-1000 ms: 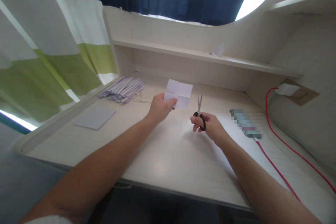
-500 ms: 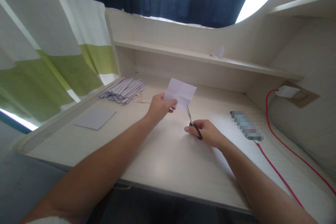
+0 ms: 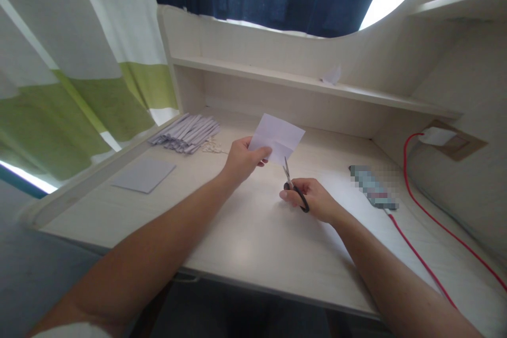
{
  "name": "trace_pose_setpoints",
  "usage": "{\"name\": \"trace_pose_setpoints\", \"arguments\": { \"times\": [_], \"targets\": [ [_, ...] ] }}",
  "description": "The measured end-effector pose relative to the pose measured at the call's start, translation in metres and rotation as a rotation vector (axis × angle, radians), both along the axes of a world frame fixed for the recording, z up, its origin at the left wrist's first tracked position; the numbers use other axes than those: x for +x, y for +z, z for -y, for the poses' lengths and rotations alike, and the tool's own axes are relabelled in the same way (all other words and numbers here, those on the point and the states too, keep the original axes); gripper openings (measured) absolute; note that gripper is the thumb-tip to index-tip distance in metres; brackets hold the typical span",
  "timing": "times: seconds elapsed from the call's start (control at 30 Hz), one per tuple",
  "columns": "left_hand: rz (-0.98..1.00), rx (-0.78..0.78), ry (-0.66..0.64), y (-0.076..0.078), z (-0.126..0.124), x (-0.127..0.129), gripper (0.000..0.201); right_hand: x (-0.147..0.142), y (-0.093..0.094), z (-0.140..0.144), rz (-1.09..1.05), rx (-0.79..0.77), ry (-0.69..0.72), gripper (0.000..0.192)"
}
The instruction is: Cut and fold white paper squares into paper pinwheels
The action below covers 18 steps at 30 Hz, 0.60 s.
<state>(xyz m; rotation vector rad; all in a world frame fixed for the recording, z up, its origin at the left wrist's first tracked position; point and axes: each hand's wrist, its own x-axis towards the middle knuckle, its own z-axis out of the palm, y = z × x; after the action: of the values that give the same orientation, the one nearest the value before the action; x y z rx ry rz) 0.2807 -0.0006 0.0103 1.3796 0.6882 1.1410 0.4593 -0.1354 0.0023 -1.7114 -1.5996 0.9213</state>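
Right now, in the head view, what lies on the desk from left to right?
Flat grey sheet → bundle of paper strips → left hand holding creased paper → right hand with scissors → blurred device → red cable.

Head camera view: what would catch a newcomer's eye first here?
First, the creased white paper held up over the middle of the desk by the left hand, with the scissors in the right hand touching its lower edge. Then the red cable along the desk's right side, and the pile of paper strips at back left.
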Motion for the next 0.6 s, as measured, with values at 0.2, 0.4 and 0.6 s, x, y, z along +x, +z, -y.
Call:
{"name": "trace_pose_setpoints", "arguments": {
  "times": [0.2, 0.4, 0.6],
  "targets": [
    [-0.008, -0.004, -0.001, 0.0006, 0.0014, 0.0, 0.025, -0.0009, -0.0002, -0.0011, -0.013, 0.037, -0.021, 0.048],
    [0.002, -0.008, 0.0, 0.002, 0.0023, -0.0003, 0.026, -0.0002, 0.0003, -0.0003, -0.008, 0.034, -0.023, 0.048],
    [0.016, -0.005, -0.021, 0.0007, 0.0019, 0.0003, 0.025, 0.0019, -0.0034, -0.0011, -0.013, 0.028, -0.02, 0.048]
  ]
}}
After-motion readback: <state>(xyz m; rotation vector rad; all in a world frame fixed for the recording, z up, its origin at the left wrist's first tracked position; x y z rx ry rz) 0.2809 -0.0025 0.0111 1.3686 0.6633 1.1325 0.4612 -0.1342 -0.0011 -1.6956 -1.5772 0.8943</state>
